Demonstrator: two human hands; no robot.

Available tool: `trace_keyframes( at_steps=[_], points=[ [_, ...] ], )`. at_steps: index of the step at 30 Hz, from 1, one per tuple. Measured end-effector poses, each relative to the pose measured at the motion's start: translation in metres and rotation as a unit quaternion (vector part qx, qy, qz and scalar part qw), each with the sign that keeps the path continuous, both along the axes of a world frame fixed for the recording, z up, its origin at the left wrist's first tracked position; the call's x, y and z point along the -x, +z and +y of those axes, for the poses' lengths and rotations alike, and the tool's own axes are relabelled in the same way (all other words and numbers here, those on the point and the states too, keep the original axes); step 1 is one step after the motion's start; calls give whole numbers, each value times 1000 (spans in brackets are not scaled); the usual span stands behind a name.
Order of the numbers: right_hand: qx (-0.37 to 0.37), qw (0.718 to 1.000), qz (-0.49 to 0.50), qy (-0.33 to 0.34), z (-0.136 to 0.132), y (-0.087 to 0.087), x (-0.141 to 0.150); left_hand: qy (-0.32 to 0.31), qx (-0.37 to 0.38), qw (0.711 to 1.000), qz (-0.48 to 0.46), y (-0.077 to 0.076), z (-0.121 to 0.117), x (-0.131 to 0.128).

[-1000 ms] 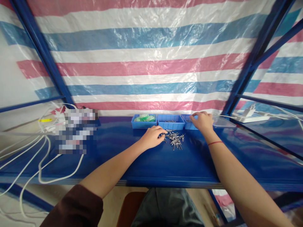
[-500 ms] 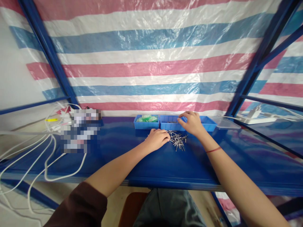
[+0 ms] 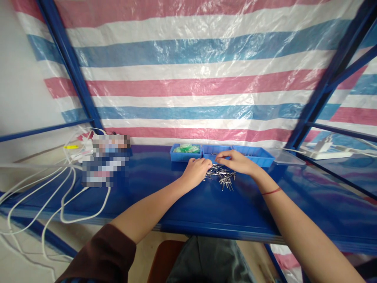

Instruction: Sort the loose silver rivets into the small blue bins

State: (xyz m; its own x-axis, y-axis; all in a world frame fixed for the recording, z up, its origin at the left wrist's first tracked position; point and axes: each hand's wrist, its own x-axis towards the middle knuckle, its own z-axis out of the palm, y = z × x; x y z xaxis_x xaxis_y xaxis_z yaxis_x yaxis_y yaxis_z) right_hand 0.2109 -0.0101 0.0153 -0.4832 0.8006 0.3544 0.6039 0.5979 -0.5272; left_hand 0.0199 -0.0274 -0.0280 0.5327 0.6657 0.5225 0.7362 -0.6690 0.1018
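Observation:
A loose pile of small metal rivets [image 3: 223, 177] lies on the blue bench [image 3: 182, 204]. My left hand [image 3: 196, 171] rests at the pile's left edge, fingers curled down onto the rivets. My right hand [image 3: 235, 162] hovers just above the pile's far side, thumb and fingers pinched together; what they hold is too small to make out. Behind the hands stand three blue trays: the left tray [image 3: 185, 153] holds green parts, the middle tray [image 3: 212, 150] and the right tray [image 3: 255, 156] hold small metal parts.
A clear plastic lid [image 3: 286, 157] lies right of the trays. White cables [image 3: 55, 188] loop over the bench's left end beside a blurred box [image 3: 104, 165]. Blue frame posts [image 3: 69, 67] and a striped tarp [image 3: 191, 78] close the back. A white power strip [image 3: 324, 149] sits far right.
My right hand has come back leftward from the right tray to the rivet pile. My left hand stayed at the pile. The view shifted slightly left.

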Motion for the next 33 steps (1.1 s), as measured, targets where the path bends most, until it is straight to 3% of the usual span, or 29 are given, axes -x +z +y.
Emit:
trace_keyframes(
  at_steps=[6,11,16,27,33],
  points=[
    [37,997,20,64,-4,-6,10,-58,16,983,-171,10,3,5],
    [37,995,37,83,-2,-11,14,-69,48,963,-254,7,6,4],
    [41,993,61,91,-5,-8,17,-61,109,925,-358,3,10,2],
    [79,985,96,118,0,-11,15,-86,108,921,-365,10,4,1],
    [55,989,119,71,1,-8,11,-83,95,921,-369,12,3,1]
  ],
)
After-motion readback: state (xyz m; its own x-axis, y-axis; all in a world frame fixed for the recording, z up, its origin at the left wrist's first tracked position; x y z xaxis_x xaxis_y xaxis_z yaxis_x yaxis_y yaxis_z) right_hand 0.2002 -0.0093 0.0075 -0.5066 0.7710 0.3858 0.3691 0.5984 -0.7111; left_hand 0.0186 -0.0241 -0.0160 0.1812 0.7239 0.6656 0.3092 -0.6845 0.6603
